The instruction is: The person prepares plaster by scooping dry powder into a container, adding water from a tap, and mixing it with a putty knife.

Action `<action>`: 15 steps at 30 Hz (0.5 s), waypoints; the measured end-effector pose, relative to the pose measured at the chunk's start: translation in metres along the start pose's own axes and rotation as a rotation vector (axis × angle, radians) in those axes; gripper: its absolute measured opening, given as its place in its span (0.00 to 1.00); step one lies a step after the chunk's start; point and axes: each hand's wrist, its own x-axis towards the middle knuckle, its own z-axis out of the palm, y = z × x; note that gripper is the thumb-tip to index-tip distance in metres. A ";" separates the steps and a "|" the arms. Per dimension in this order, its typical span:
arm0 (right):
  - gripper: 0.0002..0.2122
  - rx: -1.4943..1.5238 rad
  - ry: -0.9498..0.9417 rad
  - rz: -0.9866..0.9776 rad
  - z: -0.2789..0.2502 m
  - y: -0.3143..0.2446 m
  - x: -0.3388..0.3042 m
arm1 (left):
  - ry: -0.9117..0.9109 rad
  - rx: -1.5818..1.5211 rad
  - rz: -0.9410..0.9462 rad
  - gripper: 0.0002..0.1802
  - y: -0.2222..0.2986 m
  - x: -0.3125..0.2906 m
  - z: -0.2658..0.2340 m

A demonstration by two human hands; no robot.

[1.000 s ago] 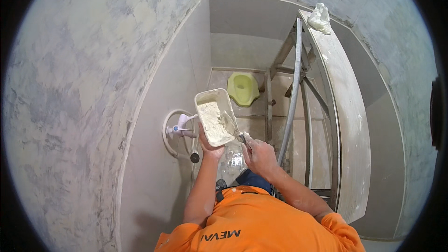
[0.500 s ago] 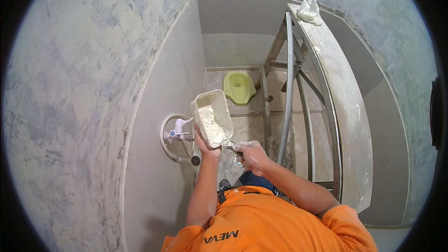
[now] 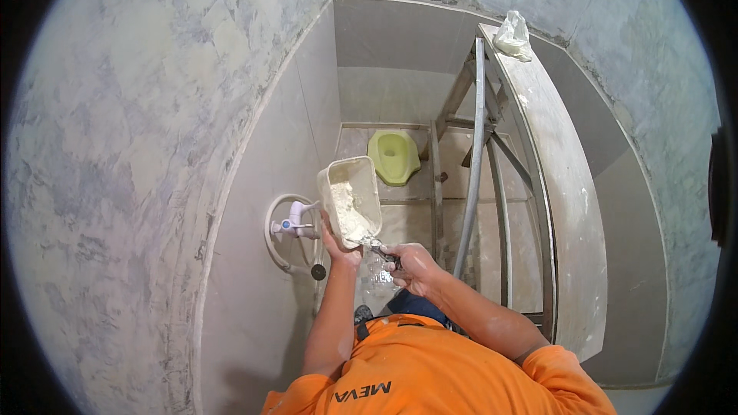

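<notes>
A pale plastic tub [image 3: 370, 194] is tilted toward me, with off-white putty [image 3: 344, 201] heaped along its left side and near end. My left hand [image 3: 339, 245] is closed around the tub's lower left side, steadying it from beneath. In my right hand [image 3: 416, 269] I grip the dark handle of a putty knife [image 3: 383, 253]. Its metal blade reaches into the near corner of the tub and touches the putty there. White smears mark the fingers of my right hand.
Left of the tub, a lilac tap [image 3: 292, 223] with a coiled white hose [image 3: 269, 219] juts from the tiled wall. A yellow-green squat toilet [image 3: 393, 156] lies beyond. On my right stands a long plank [image 3: 565, 177] on metal legs, with a crumpled white bag [image 3: 513, 36] at its far end.
My right hand has drawn slightly down and away from the tub, and more of the putty knife shows. The tub sits a little lower in view.
</notes>
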 end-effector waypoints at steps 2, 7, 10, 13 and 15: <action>0.06 0.014 -0.052 0.042 -0.004 -0.003 0.004 | 0.027 -0.018 -0.007 0.31 -0.001 0.001 -0.002; 0.06 0.053 -0.049 0.056 -0.001 -0.003 0.003 | 0.064 -0.037 -0.020 0.31 0.000 -0.001 0.002; 0.06 0.050 -0.052 0.053 -0.001 0.002 0.003 | 0.097 -0.097 -0.028 0.31 0.001 -0.004 0.001; 0.06 0.078 -0.058 0.059 -0.006 0.005 0.008 | 0.043 0.008 -0.006 0.31 0.002 -0.006 0.008; 0.07 0.110 -0.070 0.090 -0.001 0.005 0.005 | 0.022 -0.065 -0.019 0.31 0.005 -0.008 0.004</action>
